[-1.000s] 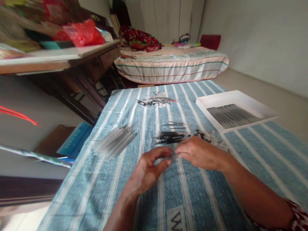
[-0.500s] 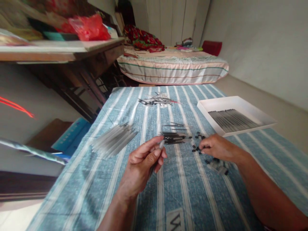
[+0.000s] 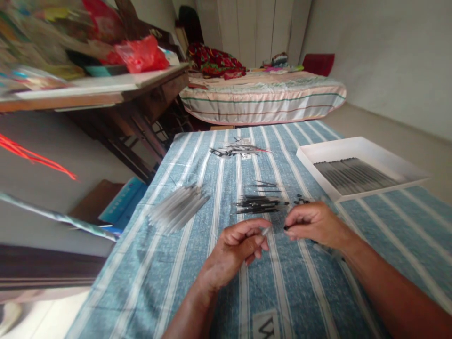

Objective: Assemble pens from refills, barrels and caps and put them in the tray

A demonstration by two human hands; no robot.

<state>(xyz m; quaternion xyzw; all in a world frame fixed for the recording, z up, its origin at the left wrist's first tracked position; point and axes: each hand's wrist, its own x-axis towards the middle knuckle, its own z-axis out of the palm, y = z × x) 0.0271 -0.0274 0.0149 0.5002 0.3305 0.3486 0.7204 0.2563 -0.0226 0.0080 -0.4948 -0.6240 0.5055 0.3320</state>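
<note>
My left hand (image 3: pixel 243 245) is closed on a translucent pen barrel (image 3: pixel 265 230); its pale tip shows past the fingers and the rest is hidden in the hand. A short gap to the right, my right hand (image 3: pixel 314 226) pinches a small black pen plug (image 3: pixel 286 228). Just beyond both hands lies a bundle of dark pen refills (image 3: pixel 257 204), with a few thin ones behind it. More small black plugs (image 3: pixel 300 199) lie behind my right hand. Some clear and black pieces (image 3: pixel 326 249) are partly covered by that hand. To the left is a pile of translucent barrels (image 3: pixel 180 207).
A white box (image 3: pixel 339 190) at the right holds a row of dark-filled pens (image 3: pixel 355 175). At the far end of the striped cloth (image 3: pixel 226 292) lies a heap of thin pieces (image 3: pixel 240 149). A cluttered desk (image 3: pixel 141 80) stands left, a bed (image 3: pixel 261 101) beyond.
My right hand has lifted a black plug from the scattered ones and come nearer to my left hand. My left hand, still on the barrel, has shifted right and closer to me; the view has turned slightly.
</note>
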